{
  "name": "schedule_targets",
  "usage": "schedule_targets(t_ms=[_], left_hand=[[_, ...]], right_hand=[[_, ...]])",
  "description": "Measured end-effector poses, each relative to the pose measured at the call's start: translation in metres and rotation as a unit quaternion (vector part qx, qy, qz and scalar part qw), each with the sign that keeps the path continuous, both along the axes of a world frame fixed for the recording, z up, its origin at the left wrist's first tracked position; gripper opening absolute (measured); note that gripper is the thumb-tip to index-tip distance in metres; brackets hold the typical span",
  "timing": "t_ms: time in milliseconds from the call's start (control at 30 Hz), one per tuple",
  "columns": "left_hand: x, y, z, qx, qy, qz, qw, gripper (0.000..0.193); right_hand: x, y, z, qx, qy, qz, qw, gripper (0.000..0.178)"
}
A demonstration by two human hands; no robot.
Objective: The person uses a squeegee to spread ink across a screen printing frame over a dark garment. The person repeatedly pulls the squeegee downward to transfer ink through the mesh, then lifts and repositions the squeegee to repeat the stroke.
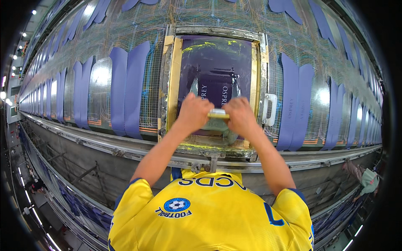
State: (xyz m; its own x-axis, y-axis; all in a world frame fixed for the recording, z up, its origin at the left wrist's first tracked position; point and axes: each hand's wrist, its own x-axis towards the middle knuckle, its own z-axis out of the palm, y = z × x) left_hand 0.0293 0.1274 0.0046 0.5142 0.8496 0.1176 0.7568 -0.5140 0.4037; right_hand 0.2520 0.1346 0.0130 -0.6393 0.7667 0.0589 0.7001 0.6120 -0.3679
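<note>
Inside the lower half of the screen-printing frame [217, 30], a squeegee [218, 113] stood on the dark purple screen [215, 56]. The left hand [195, 112] was curled tightly around the squeegee's left end, the right hand [241, 116] around its right. Purple panels [119, 94] lay left and right of the frame, whose right side bore a pale handle [271, 109].

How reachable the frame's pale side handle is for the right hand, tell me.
Likely yes: the pale side handle lies just right of the right hand, nothing visibly blocking it, though that hand would probably have to release the bar first.
</note>
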Motion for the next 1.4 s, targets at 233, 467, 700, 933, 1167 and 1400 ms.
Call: schedule_targets(t_ms=[233, 467, 700, 933, 1167, 1400], left_hand=[[-0.008, 0.118, -0.003, 0.057, 0.033, 0.018, 0.998, 0.012], [0.003, -0.042, -0.021, 0.018, -0.034, 0.027, 0.999, 0.020], [0.003, 0.048, -0.006, 0.030, 0.044, 0.003, 0.999, 0.022], [-0.001, 0.131, -0.013, 0.055, 0.036, 0.013, 0.998, 0.017], [-0.002, 0.011, -0.021, 0.066, 0.003, 0.018, 0.998, 0.015], [-0.005, -0.089, 0.013, 0.058, -0.027, 0.040, 0.997, 0.030]], right_hand=[[-0.014, 0.117, -0.002, 0.023, -0.010, -0.033, 0.999, 0.020], [-0.001, -0.036, -0.013, -0.024, 0.021, -0.010, 0.999, 0.036], [0.001, 0.049, -0.002, 0.001, -0.017, -0.014, 1.000, 0.022], [-0.009, 0.130, -0.008, -0.026, 0.008, -0.053, 0.998, 0.018], [-0.008, 0.010, -0.016, 0.019, 0.030, -0.036, 0.999, 0.021], [0.022, -0.051, 0.039, 0.016, 0.170, -0.121, 0.978, 0.036]])
